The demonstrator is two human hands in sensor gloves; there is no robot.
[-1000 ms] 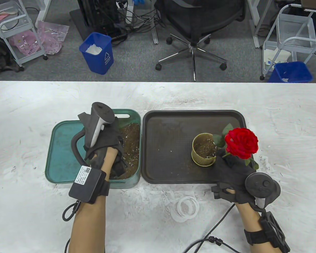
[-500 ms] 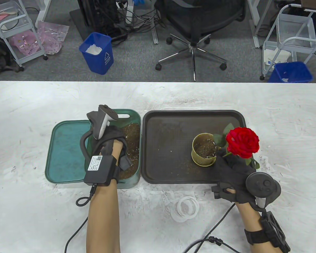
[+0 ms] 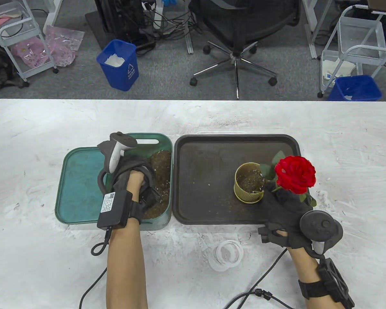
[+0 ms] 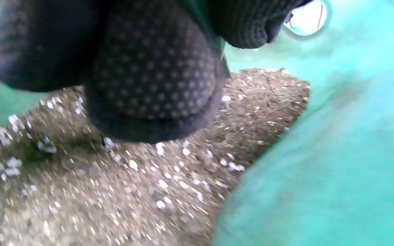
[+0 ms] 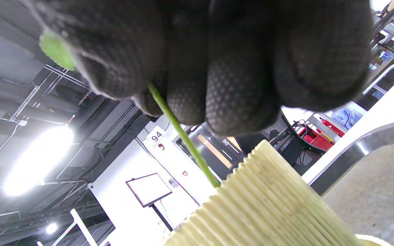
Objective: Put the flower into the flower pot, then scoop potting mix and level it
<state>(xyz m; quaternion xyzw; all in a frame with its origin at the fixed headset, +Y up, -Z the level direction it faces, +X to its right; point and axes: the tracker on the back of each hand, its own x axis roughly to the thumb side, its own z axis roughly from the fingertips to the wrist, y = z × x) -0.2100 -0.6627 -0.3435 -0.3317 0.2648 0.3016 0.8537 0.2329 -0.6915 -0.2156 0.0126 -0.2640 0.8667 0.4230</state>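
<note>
So the left hand (image 3: 132, 173) had dug deeper into the potting mix (image 3: 160, 180), fingers curled, maybe round a scoop, can't tell. Right hand (image 3: 286, 209) kept pinching the flower (image 3: 295, 173), stem in the flower pot (image 3: 249, 186). Scooping's underway.

overhead table view, two close wrist views

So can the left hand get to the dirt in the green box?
Probably yes: the left hand is already down in the green box, right over the potting mix, with nothing between them.
</note>
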